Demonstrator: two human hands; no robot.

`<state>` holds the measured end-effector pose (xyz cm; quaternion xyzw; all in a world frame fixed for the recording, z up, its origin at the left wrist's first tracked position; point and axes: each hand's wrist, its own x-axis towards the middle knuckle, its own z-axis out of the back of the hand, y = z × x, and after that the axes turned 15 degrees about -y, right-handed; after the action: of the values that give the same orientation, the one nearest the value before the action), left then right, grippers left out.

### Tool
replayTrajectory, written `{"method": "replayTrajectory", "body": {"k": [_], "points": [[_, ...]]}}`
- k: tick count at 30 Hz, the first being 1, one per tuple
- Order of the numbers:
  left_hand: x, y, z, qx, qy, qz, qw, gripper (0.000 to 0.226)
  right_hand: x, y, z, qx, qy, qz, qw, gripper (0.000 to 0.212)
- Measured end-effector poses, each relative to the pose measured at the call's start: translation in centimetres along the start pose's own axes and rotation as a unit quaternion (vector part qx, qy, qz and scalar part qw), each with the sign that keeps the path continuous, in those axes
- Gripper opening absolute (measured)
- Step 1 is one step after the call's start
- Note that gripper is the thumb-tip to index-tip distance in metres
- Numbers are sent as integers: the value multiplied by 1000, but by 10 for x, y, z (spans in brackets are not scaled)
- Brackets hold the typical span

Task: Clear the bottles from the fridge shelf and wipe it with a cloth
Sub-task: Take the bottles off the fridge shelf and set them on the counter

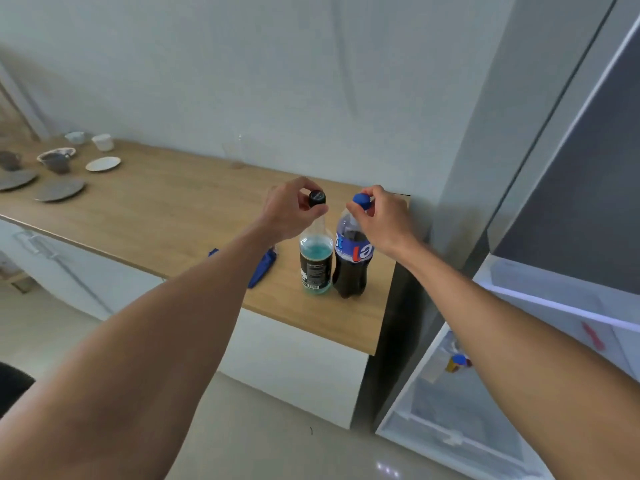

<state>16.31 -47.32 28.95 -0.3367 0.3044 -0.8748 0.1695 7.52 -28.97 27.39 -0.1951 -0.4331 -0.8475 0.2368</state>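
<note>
Plastic bottles, upright on wooden surface (pixel 180 216). Left hand (pixel 287 213) pinches teal bottle (pixel 316 261) cap; right hand (pixel 384 220) pinches cola bottle (pixel 351 268) cap. Likely heavy, slippery; neck grip safer.

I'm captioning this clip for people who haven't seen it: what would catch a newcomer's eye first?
Two bottles standing side by side on the wooden counter: the left hand pinches the black cap of the blue-liquid bottle, and the right hand pinches the blue cap of the dark soda bottle. A blue cloth lies just left of them. The open fridge stands at right.
</note>
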Motion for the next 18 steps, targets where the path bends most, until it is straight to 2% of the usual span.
{"method": "replayTrajectory", "body": {"k": [7, 11, 15, 18], "points": [[38, 24, -16, -7, 20, 37, 999, 39, 30, -10, -28, 14, -14, -38, 999, 36], [35, 34, -16, -64, 36, 68, 995, 51, 28, -7, -28, 28, -27, -63, 997, 41], [10, 27, -12, -81, -18, 97, 992, 65, -1, -6, -13, 52, -15, -64, 996, 52], [-31, 10, -7, -72, -47, 100, 991, 53, -45, -8, 10, 58, -17, -62, 996, 46]]}}
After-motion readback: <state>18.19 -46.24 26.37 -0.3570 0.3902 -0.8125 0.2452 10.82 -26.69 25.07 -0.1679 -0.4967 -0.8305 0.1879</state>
